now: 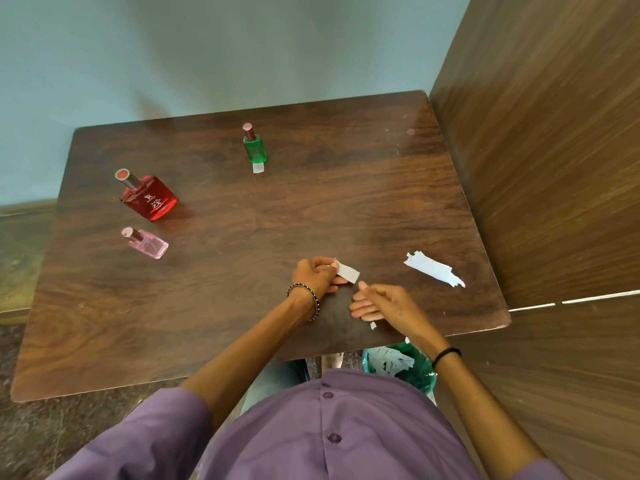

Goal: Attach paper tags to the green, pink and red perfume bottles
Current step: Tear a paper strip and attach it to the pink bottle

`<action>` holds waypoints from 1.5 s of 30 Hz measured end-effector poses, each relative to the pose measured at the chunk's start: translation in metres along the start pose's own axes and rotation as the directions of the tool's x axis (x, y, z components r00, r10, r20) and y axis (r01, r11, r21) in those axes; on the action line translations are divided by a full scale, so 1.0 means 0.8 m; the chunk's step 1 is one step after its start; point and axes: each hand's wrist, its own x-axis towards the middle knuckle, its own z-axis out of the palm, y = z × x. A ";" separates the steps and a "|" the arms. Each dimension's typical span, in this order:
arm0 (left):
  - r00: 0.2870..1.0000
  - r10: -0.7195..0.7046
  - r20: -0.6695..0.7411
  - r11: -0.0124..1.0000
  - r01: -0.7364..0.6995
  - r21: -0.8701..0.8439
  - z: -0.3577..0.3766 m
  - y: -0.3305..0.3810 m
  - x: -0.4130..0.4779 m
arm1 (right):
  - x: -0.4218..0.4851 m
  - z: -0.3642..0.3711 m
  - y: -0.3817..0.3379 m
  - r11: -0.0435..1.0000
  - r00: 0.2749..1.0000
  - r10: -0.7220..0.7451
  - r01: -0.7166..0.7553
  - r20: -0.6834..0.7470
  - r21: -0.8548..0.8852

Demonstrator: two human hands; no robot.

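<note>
A green perfume bottle [255, 149] stands at the table's far middle with a small white paper tag [258, 167] at its base. At the left stands a large red bottle [149, 198], and a small pink bottle [148, 244] is just in front of it; neither shows a tag. My left hand [316, 276] pinches a small white paper tag [347, 272] near the front of the table. My right hand [378, 303] hovers just right of it, fingers apart, holding nothing I can see. A tiny paper scrap [373, 326] lies under it.
A torn white paper strip [433, 269] lies at the table's right. A wooden panel [540, 140] walls off the right side. A green-lined bin [401, 367] with paper scraps sits below the front edge of the table [242, 271].
</note>
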 end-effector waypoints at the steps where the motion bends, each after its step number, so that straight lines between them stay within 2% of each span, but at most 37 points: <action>1: 1.000 0.000 0.003 1.000 0.000 0.011 -0.001 -0.001 0.000 | -0.005 -0.009 -0.001 0.996 0.996 0.079 -0.078 0.045 -0.036; 3: 1.000 -0.003 0.004 1.000 0.003 0.017 -0.004 -0.002 -0.002 | -0.015 -0.029 -0.008 0.941 0.966 0.236 -0.201 0.102 -0.273; 5: 1.000 -0.010 0.005 1.000 0.010 0.016 -0.006 -0.002 -0.004 | -0.022 -0.045 -0.012 0.803 0.921 0.380 -0.282 0.086 -0.525; 6: 1.000 -0.016 0.006 1.000 0.016 0.014 -0.006 -0.003 -0.004 | -0.024 -0.049 -0.013 0.755 0.912 0.406 -0.297 0.062 -0.584; 7: 1.000 -0.023 0.010 1.000 0.023 0.017 -0.006 -0.004 -0.005 | -0.026 -0.052 -0.013 0.751 0.919 0.392 -0.296 0.038 -0.590; 10: 0.999 -0.030 0.029 0.999 0.029 0.016 -0.006 -0.005 -0.007 | -0.030 -0.051 -0.007 0.868 0.967 0.251 -0.249 -0.051 -0.430; 12: 0.999 -0.033 0.039 0.999 0.032 0.015 -0.007 -0.005 -0.011 | -0.029 -0.048 -0.003 0.866 0.970 0.229 -0.242 -0.084 -0.438; 15: 0.998 -0.034 0.048 0.999 0.033 0.016 -0.012 -0.004 -0.014 | -0.021 -0.037 -0.004 0.838 0.978 0.192 -0.208 -0.084 -0.504; 19: 0.999 -0.026 0.045 1.000 0.025 0.016 -0.022 0.003 -0.016 | -0.005 -0.011 -0.023 0.962 0.995 0.012 -0.038 -0.098 -0.270; 23: 0.999 -0.003 0.034 1.000 0.004 -0.025 -0.040 0.011 -0.015 | 0.026 0.024 -0.047 0.981 0.997 -0.077 0.071 -0.029 -0.182; 29: 0.999 -0.006 -0.052 0.975 -0.006 -0.223 -0.072 0.025 -0.003 | 0.072 0.063 -0.075 0.979 0.988 -0.139 0.128 -0.060 -0.158; 34: 0.983 -0.042 -0.179 0.947 -0.018 -0.322 -0.110 0.038 0.015 | 0.111 0.101 -0.109 0.969 0.992 -0.130 0.126 -0.002 -0.211; 37: 0.960 -0.071 -0.270 0.936 -0.030 -0.352 -0.137 0.043 0.032 | 0.145 0.132 -0.126 0.907 0.982 -0.188 0.182 0.024 -0.379; 40: 0.931 -0.083 -0.357 0.910 -0.075 -0.409 -0.164 0.047 0.043 | 0.171 0.167 -0.145 0.744 0.935 -0.352 0.311 0.049 -0.592; 45: 0.899 -0.014 -0.437 0.926 -0.154 -0.346 -0.195 0.044 0.053 | 0.194 0.245 -0.181 0.614 0.839 -0.500 0.518 0.215 -0.596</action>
